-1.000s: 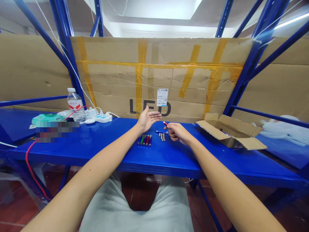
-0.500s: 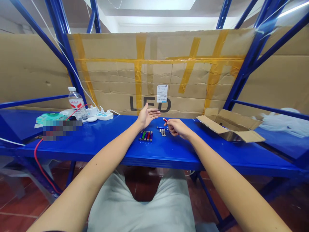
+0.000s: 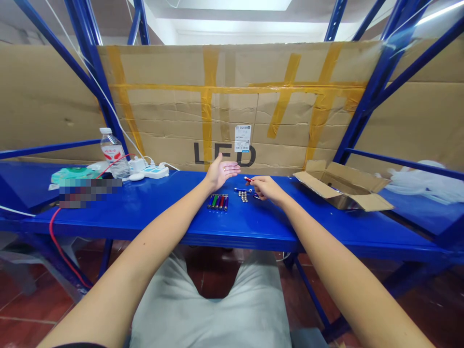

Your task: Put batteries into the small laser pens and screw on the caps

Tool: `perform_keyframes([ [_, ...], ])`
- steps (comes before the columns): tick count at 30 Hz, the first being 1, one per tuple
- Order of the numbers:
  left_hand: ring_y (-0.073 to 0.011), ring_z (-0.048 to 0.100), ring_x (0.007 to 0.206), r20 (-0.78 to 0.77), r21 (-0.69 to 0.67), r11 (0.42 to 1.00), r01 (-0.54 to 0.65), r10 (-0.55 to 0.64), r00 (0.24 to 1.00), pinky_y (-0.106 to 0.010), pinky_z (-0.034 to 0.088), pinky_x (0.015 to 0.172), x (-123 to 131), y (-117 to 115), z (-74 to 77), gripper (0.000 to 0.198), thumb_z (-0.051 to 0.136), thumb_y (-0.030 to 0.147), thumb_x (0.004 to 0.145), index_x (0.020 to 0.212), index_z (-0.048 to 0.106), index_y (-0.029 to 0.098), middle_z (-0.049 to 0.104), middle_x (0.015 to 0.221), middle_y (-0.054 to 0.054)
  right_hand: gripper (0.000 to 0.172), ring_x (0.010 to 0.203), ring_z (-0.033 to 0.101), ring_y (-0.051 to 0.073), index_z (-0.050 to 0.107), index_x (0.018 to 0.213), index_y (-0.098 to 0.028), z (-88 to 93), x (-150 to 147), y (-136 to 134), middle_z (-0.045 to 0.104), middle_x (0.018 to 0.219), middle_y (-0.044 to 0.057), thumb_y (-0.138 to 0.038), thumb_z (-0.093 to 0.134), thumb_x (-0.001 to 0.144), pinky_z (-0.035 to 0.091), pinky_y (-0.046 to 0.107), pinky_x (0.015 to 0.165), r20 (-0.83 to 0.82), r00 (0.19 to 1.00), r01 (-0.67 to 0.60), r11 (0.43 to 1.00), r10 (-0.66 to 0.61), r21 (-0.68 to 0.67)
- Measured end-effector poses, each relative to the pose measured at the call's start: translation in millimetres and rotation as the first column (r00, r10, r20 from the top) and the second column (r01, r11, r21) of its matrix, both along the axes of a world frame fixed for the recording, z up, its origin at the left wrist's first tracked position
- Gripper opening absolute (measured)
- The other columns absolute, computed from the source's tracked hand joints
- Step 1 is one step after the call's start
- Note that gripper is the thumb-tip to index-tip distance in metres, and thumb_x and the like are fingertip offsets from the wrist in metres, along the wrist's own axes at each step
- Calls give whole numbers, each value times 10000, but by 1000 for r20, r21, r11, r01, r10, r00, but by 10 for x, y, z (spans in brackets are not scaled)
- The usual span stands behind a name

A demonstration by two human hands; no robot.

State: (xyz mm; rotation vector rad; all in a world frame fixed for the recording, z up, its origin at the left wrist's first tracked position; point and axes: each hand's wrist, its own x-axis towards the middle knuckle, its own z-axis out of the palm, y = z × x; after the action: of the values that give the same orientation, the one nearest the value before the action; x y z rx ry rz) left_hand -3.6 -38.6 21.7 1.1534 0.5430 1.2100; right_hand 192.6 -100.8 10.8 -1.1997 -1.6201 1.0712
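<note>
My left hand (image 3: 220,174) is raised above the table with its palm facing right and its fingers stretched out, holding nothing. Between the thumb and fingers of my right hand (image 3: 266,187) is a slim red tube (image 3: 248,180), much like a penlight, its tip pointing left toward my left palm. Below and between the hands lie several small silver pieces (image 3: 242,196) in short rows, too small to name. A blue tube (image 3: 242,190) lies just behind them. Further left, several coloured metal tubes (image 3: 218,202) in blue, green, red and purple lie side by side.
An open cardboard box (image 3: 340,186) stands at the right. On the left are a water bottle (image 3: 114,153), a white power strip (image 3: 155,171) and a teal packet (image 3: 74,175). A taped cardboard sheet (image 3: 174,116) walls off the back of the blue table (image 3: 145,217).
Both hands keep nearly the same pose, with the red tube still in my right hand. The whole view has shifted slightly.
</note>
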Motion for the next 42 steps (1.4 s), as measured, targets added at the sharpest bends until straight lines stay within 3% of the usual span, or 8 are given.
perform_keyframes([
  [19,-292,677,990,25,-5,1000,6,-6,1000,-409,487,938,-35,-24,41,749,246,671,918,1046,677,72,725,953,-216,175,381,283,86,655,815,-153,-45,32,82,335,458,-67,-262,527,765,245,240,388,74,997,28,992,-37,123],
  [27,-265,697,911,25,-1,1000,20,-20,999,-378,501,901,-25,-18,19,750,254,669,922,950,698,65,728,926,-207,236,420,320,99,666,797,-146,-40,26,59,360,458,-60,-319,509,774,289,249,441,157,986,29,976,-64,214],
  [34,-265,696,922,23,-20,999,26,-25,999,-375,503,897,-22,-15,14,757,246,681,916,985,691,72,729,926,-203,258,514,412,126,667,703,-144,-53,50,105,455,482,-25,-326,491,753,328,258,532,206,967,77,945,-148,318],
  [42,-268,695,937,28,-11,999,32,-31,999,-383,503,910,-29,6,-1,745,243,670,924,965,692,76,727,933,-202,240,621,508,152,680,698,-151,-100,81,172,612,639,28,-298,503,764,360,259,588,272,944,76,928,-184,364],
])
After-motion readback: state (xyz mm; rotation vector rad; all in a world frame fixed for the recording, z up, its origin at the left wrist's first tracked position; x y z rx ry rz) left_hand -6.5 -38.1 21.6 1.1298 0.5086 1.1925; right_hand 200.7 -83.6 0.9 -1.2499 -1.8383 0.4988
